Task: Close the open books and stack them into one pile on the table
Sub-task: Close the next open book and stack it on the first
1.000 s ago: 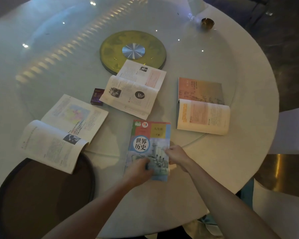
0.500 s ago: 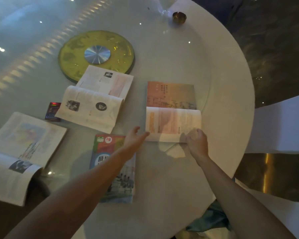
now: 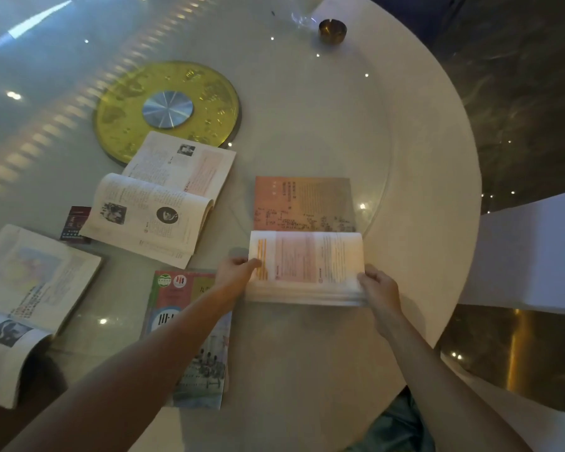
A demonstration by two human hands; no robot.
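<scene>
An open book with orange pages (image 3: 304,223) lies at the right of the round white table (image 3: 431,197). My left hand (image 3: 235,275) grips the near-left corner of its raised near half, and my right hand (image 3: 377,287) grips the near-right corner. A closed book with a colourful cover (image 3: 190,363) lies flat under my left forearm. A second open book (image 3: 163,197) rests beyond it, towards the centre. A third open book (image 3: 23,298) hangs over the table's near-left edge.
A yellow disc with a silver hub (image 3: 167,109) marks the centre of the glass turntable. A small dark red booklet (image 3: 76,223) lies beside the middle book. A brass ashtray (image 3: 332,31) and a glass stand at the far edge. A white chair (image 3: 532,252) is on the right.
Both hands left the closed colourful book and moved right to the orange-paged book. They now grip its near half, which has lifted off the table.
</scene>
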